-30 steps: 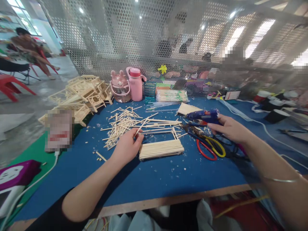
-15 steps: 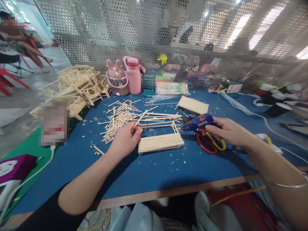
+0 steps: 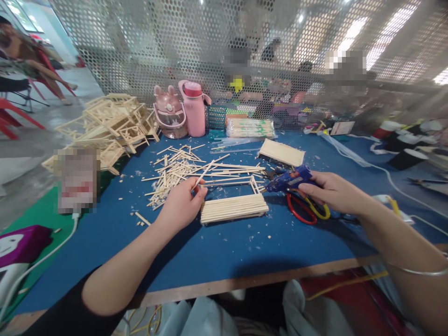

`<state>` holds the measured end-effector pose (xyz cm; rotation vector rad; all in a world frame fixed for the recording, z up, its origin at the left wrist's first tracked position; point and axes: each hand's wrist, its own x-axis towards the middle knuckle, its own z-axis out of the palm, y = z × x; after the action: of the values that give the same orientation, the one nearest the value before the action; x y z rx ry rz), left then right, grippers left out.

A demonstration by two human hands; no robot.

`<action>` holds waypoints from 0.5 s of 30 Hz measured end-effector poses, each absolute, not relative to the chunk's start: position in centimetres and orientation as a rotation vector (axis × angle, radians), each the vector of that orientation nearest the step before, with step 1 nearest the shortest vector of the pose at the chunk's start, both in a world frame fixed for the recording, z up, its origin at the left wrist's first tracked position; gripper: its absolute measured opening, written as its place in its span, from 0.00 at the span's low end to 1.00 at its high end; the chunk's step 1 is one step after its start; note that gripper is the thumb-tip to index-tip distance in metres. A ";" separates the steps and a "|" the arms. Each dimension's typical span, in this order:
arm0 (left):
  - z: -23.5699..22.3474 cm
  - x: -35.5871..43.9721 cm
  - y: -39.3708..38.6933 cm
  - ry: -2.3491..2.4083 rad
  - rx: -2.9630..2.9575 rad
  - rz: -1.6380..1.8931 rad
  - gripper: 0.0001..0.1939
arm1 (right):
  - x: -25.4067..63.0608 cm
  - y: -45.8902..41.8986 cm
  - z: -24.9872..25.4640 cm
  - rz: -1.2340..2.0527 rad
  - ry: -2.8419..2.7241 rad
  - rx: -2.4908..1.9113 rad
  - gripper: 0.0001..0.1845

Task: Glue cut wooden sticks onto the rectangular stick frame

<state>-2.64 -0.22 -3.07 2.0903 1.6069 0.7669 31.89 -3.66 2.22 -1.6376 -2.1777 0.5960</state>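
In the head view, a small structure of thin wooden sticks [image 3: 234, 208] lies on the blue table, with a flat slatted panel in front and an upright stick frame [image 3: 255, 184] at its back right. My left hand [image 3: 185, 198] is closed around the structure's back left corner, pinching a wooden stick [image 3: 205, 171] that slants up from the fingers. Gripped in my right hand [image 3: 325, 189] is a blue glue gun [image 3: 289, 178], its nozzle close to the frame's right end. Scissors [image 3: 304, 210] with red and yellow handles lie below the gun.
Loose sticks [image 3: 171, 175] are heaped behind my left hand. Finished stick frames [image 3: 115, 126] are piled at the left. Two pink bottles [image 3: 195, 114] stand by the perforated metal screen [image 3: 140, 51]. Another slatted panel [image 3: 282, 151] and pliers [image 3: 425, 181] lie to the right.
The glue gun's nozzle has shifted very slightly to the right, away from the frame's right end. My left hand and the stick structure look nearly unchanged.
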 end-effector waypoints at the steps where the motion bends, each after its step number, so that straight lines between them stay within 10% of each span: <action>1: -3.1 -2.7 -0.2 1.602 2.090 0.769 0.16 | 31.9 -3.7 2.3 0.588 -2.180 -1.634 0.17; 15: -2.4 -3.5 0.5 1.682 2.028 0.822 0.14 | 32.5 -3.6 2.6 0.485 -2.128 -1.659 0.16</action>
<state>-3.50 0.49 -2.36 2.0284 1.6824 0.8216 32.48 -3.57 2.58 -1.6594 -2.1276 0.4848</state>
